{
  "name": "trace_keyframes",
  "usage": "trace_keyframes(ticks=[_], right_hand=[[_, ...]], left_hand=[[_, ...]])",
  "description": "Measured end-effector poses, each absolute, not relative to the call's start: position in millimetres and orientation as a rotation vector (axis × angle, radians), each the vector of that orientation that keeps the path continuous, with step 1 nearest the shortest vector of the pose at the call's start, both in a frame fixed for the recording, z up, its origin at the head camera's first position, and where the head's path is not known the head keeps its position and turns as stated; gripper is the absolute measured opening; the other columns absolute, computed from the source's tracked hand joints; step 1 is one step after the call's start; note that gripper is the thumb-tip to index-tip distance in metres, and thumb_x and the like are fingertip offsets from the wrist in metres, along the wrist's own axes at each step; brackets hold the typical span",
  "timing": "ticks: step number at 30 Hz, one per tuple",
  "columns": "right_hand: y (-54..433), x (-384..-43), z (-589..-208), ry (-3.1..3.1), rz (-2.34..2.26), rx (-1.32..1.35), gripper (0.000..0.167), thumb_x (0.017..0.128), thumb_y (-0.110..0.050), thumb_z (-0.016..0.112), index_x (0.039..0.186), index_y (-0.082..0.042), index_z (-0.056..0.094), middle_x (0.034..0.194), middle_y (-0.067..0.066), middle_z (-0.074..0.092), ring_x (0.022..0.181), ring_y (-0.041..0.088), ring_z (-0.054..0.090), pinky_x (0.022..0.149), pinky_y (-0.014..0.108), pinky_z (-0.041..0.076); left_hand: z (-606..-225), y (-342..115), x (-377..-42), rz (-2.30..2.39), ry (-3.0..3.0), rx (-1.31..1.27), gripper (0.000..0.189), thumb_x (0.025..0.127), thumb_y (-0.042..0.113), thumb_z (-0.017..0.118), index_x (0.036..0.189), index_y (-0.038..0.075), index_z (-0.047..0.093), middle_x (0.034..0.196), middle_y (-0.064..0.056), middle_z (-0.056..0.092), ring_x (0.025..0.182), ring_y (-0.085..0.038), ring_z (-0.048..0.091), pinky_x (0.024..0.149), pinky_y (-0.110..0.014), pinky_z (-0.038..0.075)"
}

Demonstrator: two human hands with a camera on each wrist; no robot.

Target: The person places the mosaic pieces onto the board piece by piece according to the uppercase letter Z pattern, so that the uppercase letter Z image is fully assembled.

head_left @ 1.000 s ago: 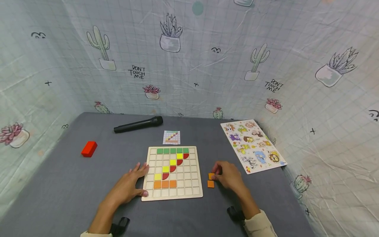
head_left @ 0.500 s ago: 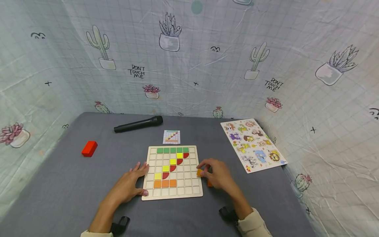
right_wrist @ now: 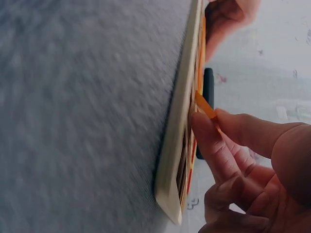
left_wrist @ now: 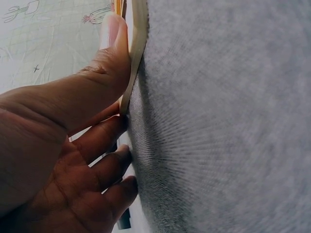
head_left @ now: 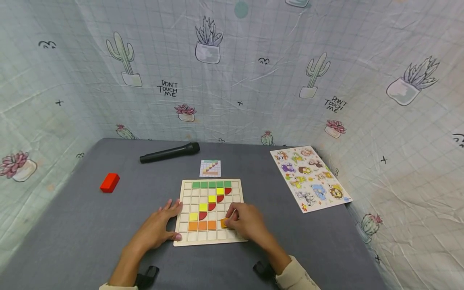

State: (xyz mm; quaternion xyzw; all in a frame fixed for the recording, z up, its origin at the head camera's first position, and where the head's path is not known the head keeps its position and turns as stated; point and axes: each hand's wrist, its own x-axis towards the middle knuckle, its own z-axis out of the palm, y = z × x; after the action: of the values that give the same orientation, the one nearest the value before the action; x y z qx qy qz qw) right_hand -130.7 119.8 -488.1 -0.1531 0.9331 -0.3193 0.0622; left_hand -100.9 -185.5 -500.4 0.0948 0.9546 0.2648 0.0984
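A square wooden grid board [head_left: 201, 237] lies on the table, with rows of green, yellow, dark red and orange pieces set in it. My right hand [head_left: 248, 221] pinches a small orange square tile [head_left: 223, 223] between thumb and finger. The tile is tilted, one edge down at the grid, to the right of three orange tiles [head_left: 202, 225] in the board, as the right wrist view shows too [right_wrist: 205, 104]. At the board's left edge rests my left hand [head_left: 157, 227], its fingers spread and its thumb [left_wrist: 114, 43] lying on the rim.
A small card [head_left: 210, 168] with a printed grid pattern lies beyond the board. Farther back is a black microphone [head_left: 169, 152]. A red block [head_left: 109, 182] sits at left, an animal puzzle board [head_left: 310, 178] at right. Patterned cloth [head_left: 239, 80] hangs around the table.
My right hand has taken an orange tile from the table beside the board and carried it left over the grid. The other loose tile is now hidden. My left hand stays put.
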Motion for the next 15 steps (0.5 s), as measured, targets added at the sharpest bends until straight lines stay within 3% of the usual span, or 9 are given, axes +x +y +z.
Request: trace_keyframes(ticks=[15], right_hand=[[105.4, -133.5, -495.1, 2.86, -0.889, -0.482, 0.026, 0.084, -0.025, 0.09, 0.072, -0.029, 0.068, 0.061, -0.014, 0.056, 0.059, 0.005, 0.051, 0.052, 0.026, 0.04]], left_hand=[[-500.9, -185.4, -101.3, 0.791, 2.822, 0.282, 0.112, 0.065, 0.03, 0.099, 0.16, 0.006, 0.046, 0.169, -0.017, 0.04, 0.161, -0.048, 0.026, 0.126, -0.071, 0.026]])
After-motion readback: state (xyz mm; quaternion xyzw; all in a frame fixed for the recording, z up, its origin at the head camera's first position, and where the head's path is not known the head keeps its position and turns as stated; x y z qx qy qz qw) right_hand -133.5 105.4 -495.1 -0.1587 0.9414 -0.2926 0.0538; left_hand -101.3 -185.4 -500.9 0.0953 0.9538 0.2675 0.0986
